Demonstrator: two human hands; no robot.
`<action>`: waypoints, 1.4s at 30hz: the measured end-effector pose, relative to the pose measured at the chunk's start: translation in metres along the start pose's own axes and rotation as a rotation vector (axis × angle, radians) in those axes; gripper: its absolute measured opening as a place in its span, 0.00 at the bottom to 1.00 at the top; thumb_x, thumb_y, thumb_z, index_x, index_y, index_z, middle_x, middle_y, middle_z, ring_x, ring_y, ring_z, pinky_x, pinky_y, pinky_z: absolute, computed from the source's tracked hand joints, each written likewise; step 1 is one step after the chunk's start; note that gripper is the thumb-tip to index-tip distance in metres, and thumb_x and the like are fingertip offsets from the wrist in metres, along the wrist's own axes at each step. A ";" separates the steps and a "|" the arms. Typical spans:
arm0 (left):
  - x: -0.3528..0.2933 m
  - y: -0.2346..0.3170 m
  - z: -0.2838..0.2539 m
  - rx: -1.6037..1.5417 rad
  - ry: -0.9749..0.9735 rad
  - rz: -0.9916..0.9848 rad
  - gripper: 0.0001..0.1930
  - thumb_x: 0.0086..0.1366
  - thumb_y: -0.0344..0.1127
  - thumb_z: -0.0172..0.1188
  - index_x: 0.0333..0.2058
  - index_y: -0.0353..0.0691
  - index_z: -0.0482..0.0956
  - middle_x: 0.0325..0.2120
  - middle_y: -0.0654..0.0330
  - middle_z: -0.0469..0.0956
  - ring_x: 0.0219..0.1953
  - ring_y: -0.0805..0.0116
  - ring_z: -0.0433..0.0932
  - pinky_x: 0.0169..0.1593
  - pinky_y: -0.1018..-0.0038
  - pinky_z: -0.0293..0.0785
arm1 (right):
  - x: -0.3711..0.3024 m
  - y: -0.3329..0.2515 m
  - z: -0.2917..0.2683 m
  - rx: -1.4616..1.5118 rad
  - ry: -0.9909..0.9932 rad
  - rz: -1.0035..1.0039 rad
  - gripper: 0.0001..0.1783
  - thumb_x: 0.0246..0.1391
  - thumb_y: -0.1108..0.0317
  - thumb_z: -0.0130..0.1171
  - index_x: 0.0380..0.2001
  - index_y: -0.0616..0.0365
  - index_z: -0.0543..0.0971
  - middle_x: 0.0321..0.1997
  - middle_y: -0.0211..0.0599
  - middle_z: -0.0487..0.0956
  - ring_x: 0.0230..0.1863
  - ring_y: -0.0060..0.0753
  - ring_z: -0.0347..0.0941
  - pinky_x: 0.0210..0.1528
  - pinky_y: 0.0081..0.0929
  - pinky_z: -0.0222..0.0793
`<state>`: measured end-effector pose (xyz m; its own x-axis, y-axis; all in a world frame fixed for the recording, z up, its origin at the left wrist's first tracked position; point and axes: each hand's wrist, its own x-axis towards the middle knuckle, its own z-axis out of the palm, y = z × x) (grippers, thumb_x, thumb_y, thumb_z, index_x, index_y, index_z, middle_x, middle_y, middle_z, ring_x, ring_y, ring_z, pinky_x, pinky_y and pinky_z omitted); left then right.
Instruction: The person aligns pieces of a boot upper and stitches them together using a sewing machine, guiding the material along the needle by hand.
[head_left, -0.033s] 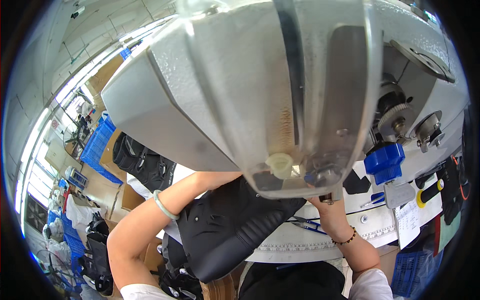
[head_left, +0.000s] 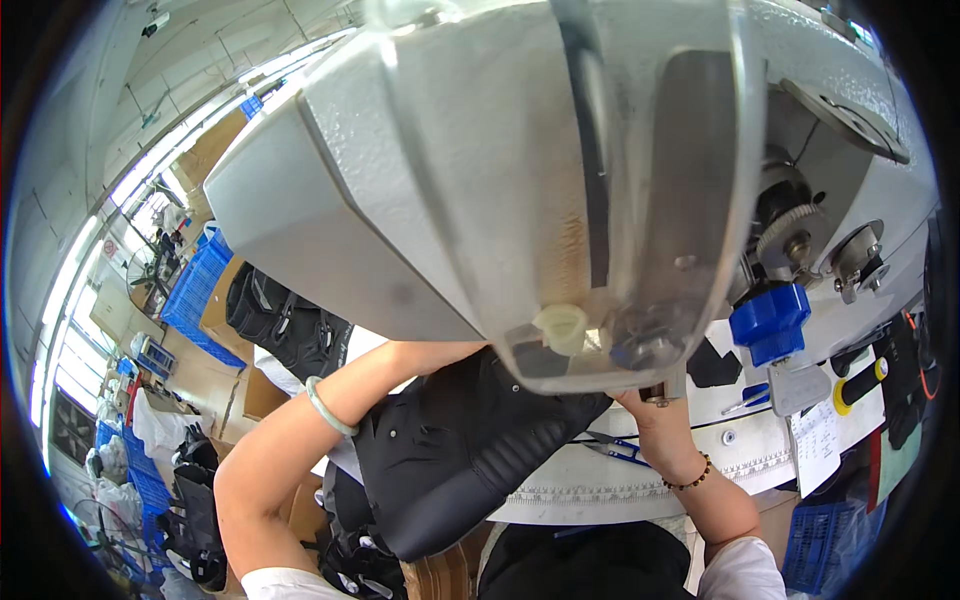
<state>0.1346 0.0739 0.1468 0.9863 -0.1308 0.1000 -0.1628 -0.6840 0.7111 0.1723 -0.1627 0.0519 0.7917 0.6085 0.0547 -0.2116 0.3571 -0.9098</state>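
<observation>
A black, leather-like padded piece (head_left: 440,460) with ribbed ridges and small metal studs hangs over the near edge of the sewing machine's table. My left hand (head_left: 445,355) lies along its far edge, and the fingers disappear behind the grey machine head (head_left: 340,220). At the piece's right corner is my right hand (head_left: 650,415), its fingers covered by the clear guard (head_left: 570,375) and metal parts under the machine head. Whether either hand grips the piece is hidden. A pair of blue-handled thread snips (head_left: 620,452) lies beside my right wrist.
A curved ruler scale (head_left: 640,485) runs along the table's near edge. To the right are a blue knob (head_left: 768,325), a yellow-and-black spool (head_left: 860,387) and a paper sheet (head_left: 815,448). Black sewn pieces (head_left: 280,315) and a blue crate (head_left: 195,300) stand left.
The black piece and my left forearm have shifted very slightly; my right hand stays in place.
</observation>
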 end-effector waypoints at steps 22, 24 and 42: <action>-0.134 0.040 0.094 0.470 1.241 -0.008 0.17 0.50 0.27 0.58 0.40 0.33 0.69 0.37 0.56 0.70 0.40 0.65 0.68 0.48 0.73 0.61 | -0.007 0.005 0.032 0.078 0.133 -0.133 0.11 0.52 0.66 0.58 0.33 0.64 0.75 0.29 0.26 0.76 0.30 0.10 0.66 0.34 0.11 0.62; -0.130 0.026 0.083 0.525 1.273 0.017 0.18 0.47 0.28 0.62 0.39 0.34 0.70 0.34 0.56 0.73 0.36 0.64 0.72 0.45 0.72 0.66 | -0.008 0.007 0.036 0.078 0.141 -0.155 0.11 0.52 0.65 0.58 0.34 0.63 0.75 0.29 0.25 0.76 0.30 0.10 0.66 0.34 0.11 0.62; -0.114 -0.005 0.059 0.351 1.309 0.114 0.15 0.49 0.27 0.61 0.37 0.34 0.71 0.35 0.58 0.72 0.39 0.67 0.70 0.48 0.73 0.64 | 0.004 0.025 -0.004 0.112 -0.292 -0.006 0.15 0.51 0.75 0.56 0.43 0.65 0.73 0.43 0.27 0.73 0.46 0.16 0.65 0.49 0.17 0.62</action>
<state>0.0214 0.0497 0.0911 0.2357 0.4387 0.8671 -0.0483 -0.8859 0.4614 0.1723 -0.1543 0.0280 0.5982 0.7782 0.1911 -0.2819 0.4276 -0.8589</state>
